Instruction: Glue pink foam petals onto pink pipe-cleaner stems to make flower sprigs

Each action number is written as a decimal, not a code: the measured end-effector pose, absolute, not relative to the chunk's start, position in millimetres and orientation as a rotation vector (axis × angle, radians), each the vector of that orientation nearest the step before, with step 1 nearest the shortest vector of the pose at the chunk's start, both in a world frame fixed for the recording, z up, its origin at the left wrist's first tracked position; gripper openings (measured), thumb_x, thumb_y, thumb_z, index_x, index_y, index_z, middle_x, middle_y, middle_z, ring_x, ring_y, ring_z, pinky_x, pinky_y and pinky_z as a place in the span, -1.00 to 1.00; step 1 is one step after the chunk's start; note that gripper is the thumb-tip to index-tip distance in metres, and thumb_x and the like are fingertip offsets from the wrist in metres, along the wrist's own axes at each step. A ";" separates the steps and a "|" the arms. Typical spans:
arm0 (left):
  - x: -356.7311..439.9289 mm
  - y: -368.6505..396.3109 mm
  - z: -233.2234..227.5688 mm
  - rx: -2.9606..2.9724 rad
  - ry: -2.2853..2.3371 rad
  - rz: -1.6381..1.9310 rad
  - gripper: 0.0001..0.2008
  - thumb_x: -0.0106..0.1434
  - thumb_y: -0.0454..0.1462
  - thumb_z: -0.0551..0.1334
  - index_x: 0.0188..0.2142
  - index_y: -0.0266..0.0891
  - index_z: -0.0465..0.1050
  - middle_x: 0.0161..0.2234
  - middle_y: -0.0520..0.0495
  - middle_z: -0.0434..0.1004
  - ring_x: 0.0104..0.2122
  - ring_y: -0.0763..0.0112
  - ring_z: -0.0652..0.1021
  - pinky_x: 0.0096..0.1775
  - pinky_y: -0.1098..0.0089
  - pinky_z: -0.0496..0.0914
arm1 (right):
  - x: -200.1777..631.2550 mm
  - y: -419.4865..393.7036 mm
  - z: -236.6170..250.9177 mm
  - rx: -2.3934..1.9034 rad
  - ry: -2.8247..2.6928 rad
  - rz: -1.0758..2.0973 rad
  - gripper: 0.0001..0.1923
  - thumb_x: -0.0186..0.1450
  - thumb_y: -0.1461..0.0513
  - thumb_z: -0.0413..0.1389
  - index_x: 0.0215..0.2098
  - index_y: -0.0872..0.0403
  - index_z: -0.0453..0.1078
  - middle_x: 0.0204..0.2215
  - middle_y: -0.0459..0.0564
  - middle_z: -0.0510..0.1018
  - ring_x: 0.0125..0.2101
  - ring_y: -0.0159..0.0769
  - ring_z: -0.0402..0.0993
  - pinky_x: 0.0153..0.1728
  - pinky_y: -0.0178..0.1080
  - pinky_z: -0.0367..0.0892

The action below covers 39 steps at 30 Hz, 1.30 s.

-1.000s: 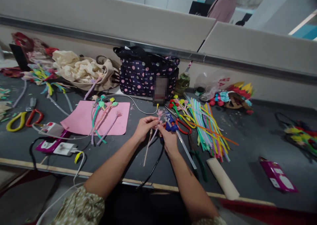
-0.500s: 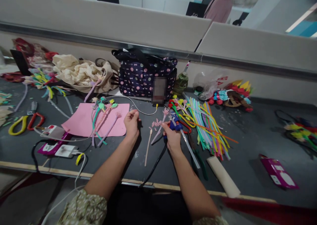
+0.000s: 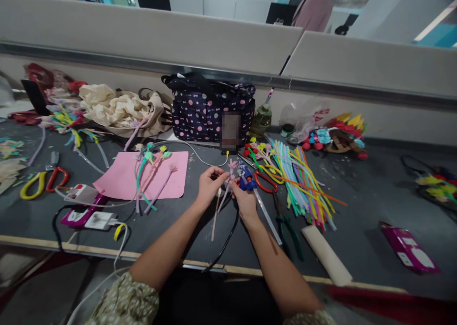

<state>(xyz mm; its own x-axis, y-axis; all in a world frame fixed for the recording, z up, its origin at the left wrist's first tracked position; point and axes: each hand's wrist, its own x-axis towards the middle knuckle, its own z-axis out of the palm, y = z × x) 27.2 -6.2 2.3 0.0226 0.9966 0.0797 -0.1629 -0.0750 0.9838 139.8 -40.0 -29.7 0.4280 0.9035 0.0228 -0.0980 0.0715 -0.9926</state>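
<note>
My left hand [image 3: 213,184] is closed in a pinch beside the stem of a pipe-cleaner flower [image 3: 233,165] with a pink tufted head and lilac stem. Whatever lies between its fingertips is too small to make out. My right hand [image 3: 244,201] is wrapped round a blue hot glue gun [image 3: 247,178], its thumb and fingertip at the same flower stem. A clear glue stick [image 3: 267,218] sticks out of the gun's back, toward me. Both hands' fingertips nearly meet just under the flower head. Close to my left hand, a thin cotton-tipped stick [image 3: 215,220] lies on the table.
Coloured pipe cleaners [image 3: 300,182] lie in a bundle at right, near green-handled pliers [image 3: 289,229] and red-handled scissors [image 3: 266,181]. Finished flowers rest on a pink sheet [image 3: 174,182] at left. A patterned bag [image 3: 200,113] and phone [image 3: 231,129] stand behind. A black cord [image 3: 228,237] trails toward me.
My left hand has moved right and down from the pink sheet's edge to the flower by my right hand. My right hand still holds the glue gun and has barely moved.
</note>
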 end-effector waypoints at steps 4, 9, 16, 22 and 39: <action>27.8 -6.4 -0.1 1.150 0.976 1.257 -0.72 -0.04 -0.16 0.45 -0.45 -0.26 0.44 -0.53 0.03 0.48 -0.52 0.48 0.46 -0.41 0.46 0.30 | 134.8 -44.8 -27.2 -1.350 -0.971 0.790 -0.68 0.11 0.02 0.26 -0.29 0.04 0.40 -0.46 -0.13 0.50 -0.50 -0.36 0.37 -0.47 -0.32 0.32; 27.4 -5.4 -4.3 1.165 0.975 1.230 -0.77 0.01 -0.17 0.41 -0.47 -0.28 0.48 -0.52 0.00 0.51 -0.51 0.46 0.47 -0.36 0.44 0.33 | 132.4 -47.6 -25.6 -1.359 -1.002 0.751 -0.70 0.12 0.05 0.26 -0.29 0.05 0.40 -0.46 -0.12 0.50 -0.47 -0.34 0.39 -0.44 -0.31 0.33; 20.0 -1.5 -4.2 1.115 1.016 1.303 -0.76 0.05 -0.15 0.40 -0.37 -0.28 0.59 -0.50 0.00 0.53 -0.50 0.50 0.44 -0.38 0.47 0.31 | 145.9 -42.1 -23.4 -1.283 -0.786 0.882 -0.62 0.06 -0.01 0.29 -0.33 0.09 0.41 -0.51 -0.13 0.49 -0.64 -0.45 0.28 -0.62 -0.35 0.24; 17.9 0.8 -2.8 0.987 1.006 1.360 -0.73 0.03 -0.11 0.41 -0.39 -0.28 0.61 -0.54 0.00 0.49 -0.56 0.56 0.38 -0.47 0.51 0.28 | 160.0 -36.5 -17.3 -1.202 -0.632 0.936 -0.61 -0.05 0.05 0.36 -0.40 0.08 0.37 -0.55 -0.18 0.48 -0.69 -0.52 0.23 -0.69 -0.39 0.20; 7.6 11.5 -3.7 0.708 0.931 1.358 -0.69 -0.11 -0.17 0.48 -0.38 -0.28 0.59 -0.52 0.07 0.44 -0.61 0.63 0.33 -0.57 0.54 0.27 | 163.8 -42.6 -6.1 -1.268 -0.795 1.091 -0.61 0.02 -0.03 0.31 -0.43 0.08 0.39 -0.61 -0.14 0.49 -0.69 -0.49 0.26 -0.68 -0.39 0.22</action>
